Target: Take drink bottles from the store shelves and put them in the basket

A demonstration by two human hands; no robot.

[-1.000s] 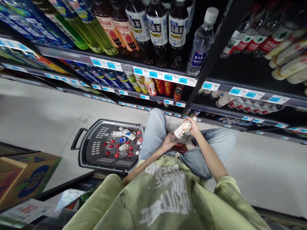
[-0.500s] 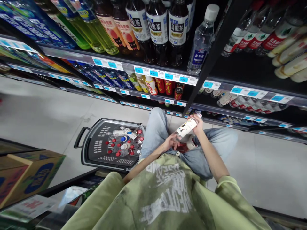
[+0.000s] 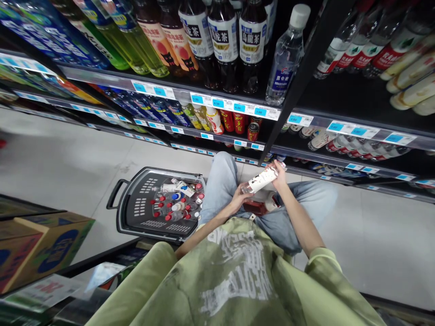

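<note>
Both of my hands are wrapped round a clear plastic bottle (image 3: 261, 181) with a white label, held tilted above my lap. My left hand (image 3: 239, 198) grips its lower end, and my right hand (image 3: 280, 175) closes round the pinkish cap end. Beneath it, a bottle with reddish-brown contents (image 3: 255, 208) lies in my lap between my crossed legs. To my left on the floor stands a black shopping basket (image 3: 131, 199), with several bottles inside, many of them red-capped.
In front of me rise the drink shelves (image 3: 217, 102), with tea bottles (image 3: 222, 34), a clear water bottle (image 3: 285, 59) and price tags. Red-labelled bottles (image 3: 377, 59) lie at the upper right. Cardboard boxes (image 3: 50, 249) stand at the left, near a black shelf edge.
The held bottle has turned slightly and lies flatter. My left hand has shifted up and closed more round its lower end, uncovering more of the reddish bottle in my lap.
</note>
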